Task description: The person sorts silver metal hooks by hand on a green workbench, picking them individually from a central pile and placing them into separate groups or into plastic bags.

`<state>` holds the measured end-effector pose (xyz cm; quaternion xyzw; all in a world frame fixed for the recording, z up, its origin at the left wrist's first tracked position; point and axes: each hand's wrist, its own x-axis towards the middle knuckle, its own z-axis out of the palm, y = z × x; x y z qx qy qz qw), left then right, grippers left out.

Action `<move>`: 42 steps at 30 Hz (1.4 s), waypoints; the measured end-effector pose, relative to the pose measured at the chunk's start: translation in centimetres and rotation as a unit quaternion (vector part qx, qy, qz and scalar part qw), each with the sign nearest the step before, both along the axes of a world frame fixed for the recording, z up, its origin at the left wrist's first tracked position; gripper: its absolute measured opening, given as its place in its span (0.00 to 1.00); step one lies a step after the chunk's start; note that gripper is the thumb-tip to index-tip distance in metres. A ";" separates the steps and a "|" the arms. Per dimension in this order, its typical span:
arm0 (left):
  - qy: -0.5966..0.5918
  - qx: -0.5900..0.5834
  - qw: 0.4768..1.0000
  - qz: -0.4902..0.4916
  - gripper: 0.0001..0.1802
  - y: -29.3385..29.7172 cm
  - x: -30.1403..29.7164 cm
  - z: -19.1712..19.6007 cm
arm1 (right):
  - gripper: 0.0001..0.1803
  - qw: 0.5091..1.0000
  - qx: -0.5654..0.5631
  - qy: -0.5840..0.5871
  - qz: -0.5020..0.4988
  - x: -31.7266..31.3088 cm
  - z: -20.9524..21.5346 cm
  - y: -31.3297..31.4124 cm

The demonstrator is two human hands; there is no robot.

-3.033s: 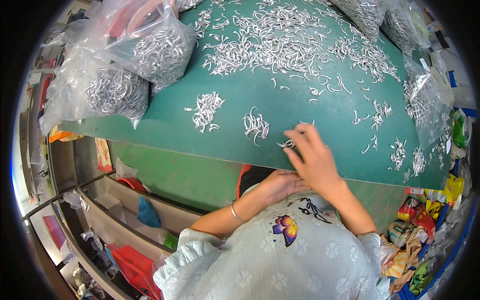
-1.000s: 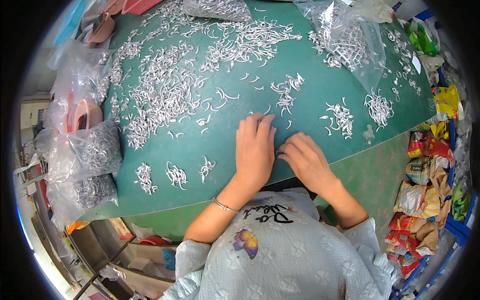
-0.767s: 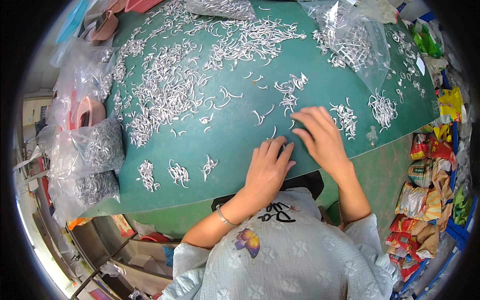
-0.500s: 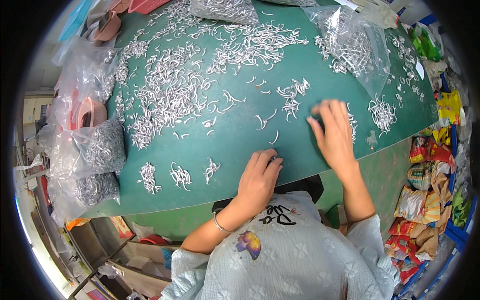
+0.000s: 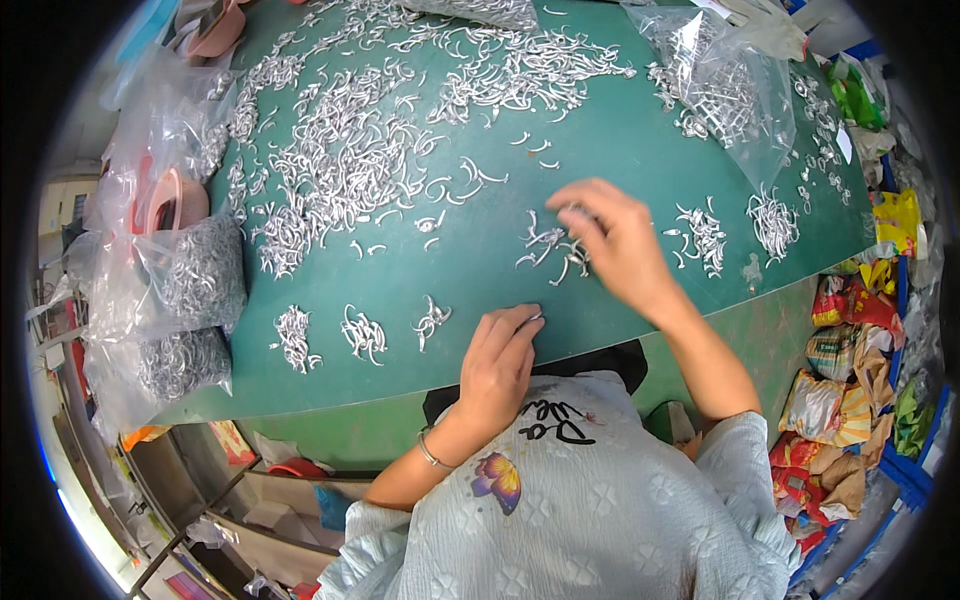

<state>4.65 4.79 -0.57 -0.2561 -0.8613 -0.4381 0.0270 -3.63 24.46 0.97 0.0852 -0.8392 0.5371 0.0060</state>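
My left hand [image 5: 497, 358] rests near the table's front edge, its fingers curled together. A bit of silver shows at its fingertips, too small to make out. My right hand [image 5: 622, 245] is bent over a small loose group of curved silver metal pieces [image 5: 545, 240], its thumb and fingers drawn together. What they pinch, if anything, is mostly hidden. Right of that hand lie a small pile of silver pieces [image 5: 706, 240] and another pile [image 5: 774, 226]. Three small heaps sit left of my left hand, the nearest being a little heap [image 5: 432, 322].
A broad spread of silver pieces [image 5: 350, 150] covers the green table's [image 5: 470, 255] far left and middle. Filled clear bags [image 5: 205, 275] line the left edge, beside a pink basket [image 5: 180, 205]. Another clear bag [image 5: 735, 105] lies far right. Coloured packages [image 5: 820, 405] fill the shelf beyond.
My right hand has swung left from beside the right-hand pile to the loose group. Loose pieces that lay farther off are now gathered closer to me. My left hand stays near the edge.
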 end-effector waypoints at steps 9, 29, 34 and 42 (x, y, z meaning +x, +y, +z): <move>0.017 0.020 1.000 0.006 0.22 -0.3 0.3 -0.3 | 0.19 0.997 0.049 0.020 -0.063 0.3 2.1 4.3; 0.012 0.024 1.000 -0.002 0.20 0.0 -0.1 0.0 | 0.08 0.965 0.236 0.103 -0.042 -0.5 -0.1 1.1; 0.011 0.020 1.000 0.016 0.19 -0.6 0.5 -0.6 | 0.06 0.956 0.269 0.109 -0.035 0.8 0.3 2.0; 0.025 0.005 1.000 0.005 0.17 -0.6 0.4 -0.3 | 0.05 0.913 0.356 0.200 0.010 -2.7 -0.9 0.8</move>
